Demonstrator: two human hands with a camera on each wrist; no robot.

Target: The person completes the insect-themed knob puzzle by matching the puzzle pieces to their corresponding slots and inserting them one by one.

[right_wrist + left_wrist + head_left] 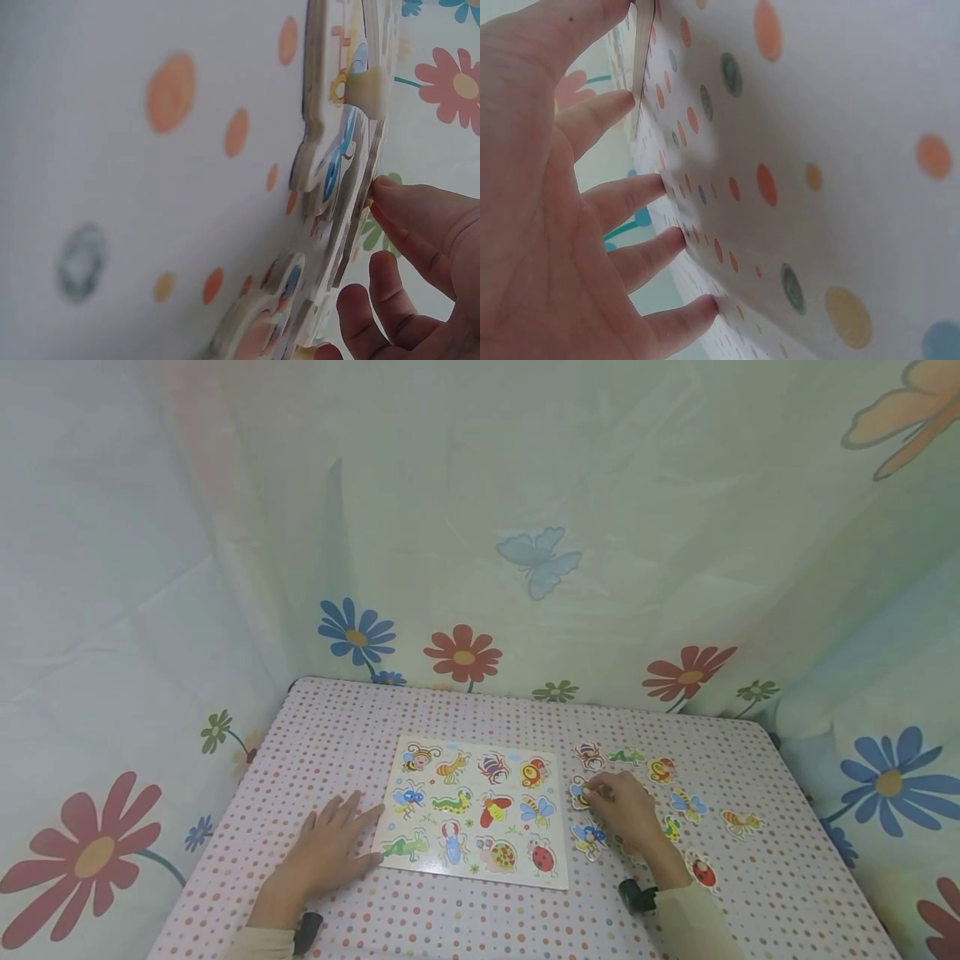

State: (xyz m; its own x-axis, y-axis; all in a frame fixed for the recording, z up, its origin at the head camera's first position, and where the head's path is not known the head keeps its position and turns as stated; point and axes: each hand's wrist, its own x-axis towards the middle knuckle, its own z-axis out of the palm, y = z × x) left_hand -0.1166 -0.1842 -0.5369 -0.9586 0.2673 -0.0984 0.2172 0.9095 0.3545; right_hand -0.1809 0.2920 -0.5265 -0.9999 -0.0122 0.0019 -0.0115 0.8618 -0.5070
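A flat puzzle board [472, 875] printed with colourful insects lies on the table. My left hand [324, 850] is spread at its left side, the thumb and index finger touching the board's edge [642, 64] and the other fingertips resting on the tablecloth. To the right of the board, my right hand [630, 810] pinches a bee puzzle piece [578, 797] between thumb and fingers; the fingers hide part of it. Close by lie a spider piece [589, 757] above and a blue insect piece [589, 841] below. A piece near the right hand carries a small pale knob [367, 90].
More loose pieces lie around the right hand: a grasshopper [626, 757], a round red-and-yellow insect [662, 770], a blue-winged insect [688, 805], an ant-like insect [742, 822] and a ladybird [702, 870]. A flowered curtain [420, 568] surrounds the dotted table [337, 718].
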